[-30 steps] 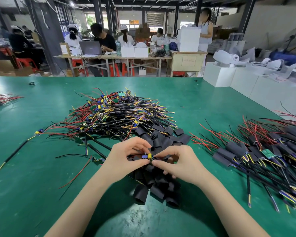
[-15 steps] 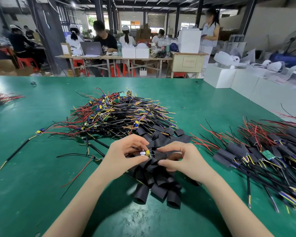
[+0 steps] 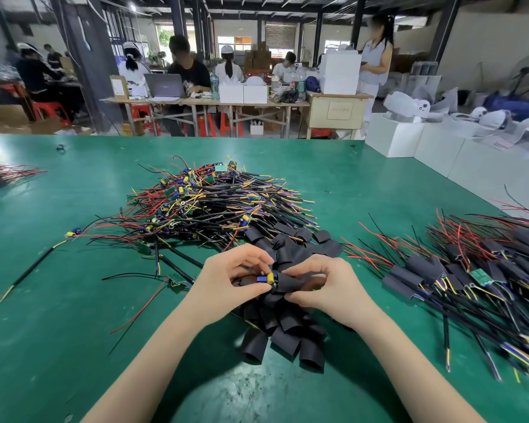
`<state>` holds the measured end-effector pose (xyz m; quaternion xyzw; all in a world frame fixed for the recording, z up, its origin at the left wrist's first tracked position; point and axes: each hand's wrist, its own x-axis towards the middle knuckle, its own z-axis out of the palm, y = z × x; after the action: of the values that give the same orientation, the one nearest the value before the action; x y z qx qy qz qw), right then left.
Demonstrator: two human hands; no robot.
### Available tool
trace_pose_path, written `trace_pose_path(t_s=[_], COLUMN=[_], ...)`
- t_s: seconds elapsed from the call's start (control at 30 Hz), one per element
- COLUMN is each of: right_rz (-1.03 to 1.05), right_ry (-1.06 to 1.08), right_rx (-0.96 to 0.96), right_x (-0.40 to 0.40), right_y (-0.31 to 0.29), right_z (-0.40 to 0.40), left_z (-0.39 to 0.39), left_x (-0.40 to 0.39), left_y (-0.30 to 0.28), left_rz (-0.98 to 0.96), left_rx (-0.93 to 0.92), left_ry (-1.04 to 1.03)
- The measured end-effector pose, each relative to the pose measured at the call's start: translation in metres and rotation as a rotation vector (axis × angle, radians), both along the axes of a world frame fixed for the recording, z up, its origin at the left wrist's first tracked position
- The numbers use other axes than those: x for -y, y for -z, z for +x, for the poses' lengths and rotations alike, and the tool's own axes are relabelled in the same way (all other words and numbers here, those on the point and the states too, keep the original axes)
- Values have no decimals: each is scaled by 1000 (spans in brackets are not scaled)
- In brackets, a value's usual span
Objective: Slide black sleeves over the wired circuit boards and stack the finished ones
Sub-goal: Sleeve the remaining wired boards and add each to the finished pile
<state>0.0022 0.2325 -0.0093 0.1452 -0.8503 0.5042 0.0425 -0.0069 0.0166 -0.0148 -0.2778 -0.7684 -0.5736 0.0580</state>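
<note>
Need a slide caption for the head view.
Left hand feeds a wired circuit board into a black sleeve held by right hand.

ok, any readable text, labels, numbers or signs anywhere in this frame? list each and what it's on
None can be read.
Paper label on the beige cabinet: a line of characters, too blurred to read.
Sheet on the brown box beside the laptop: print too small.
Bottle labels on the far tables: too small.
Green circuit boards in the right pile: markings illegible.

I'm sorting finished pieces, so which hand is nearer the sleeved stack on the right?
Right. The right hand lies between the left hand and the finished stack; neither touches it.
</note>
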Motion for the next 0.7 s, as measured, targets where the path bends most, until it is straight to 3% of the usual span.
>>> trace_pose_path(t_s=[0.33,0.7], right_rz=[-12,236], right_ry=[68,93], right_rx=[30,-138], right_x=[6,7], right_y=[1,-4], right_z=[2,6], left_z=[2,2], left_x=[-2,-4], left_y=[-1,-1], left_rz=[-2,8], left_rx=[7,33], left_ry=[-58,-71])
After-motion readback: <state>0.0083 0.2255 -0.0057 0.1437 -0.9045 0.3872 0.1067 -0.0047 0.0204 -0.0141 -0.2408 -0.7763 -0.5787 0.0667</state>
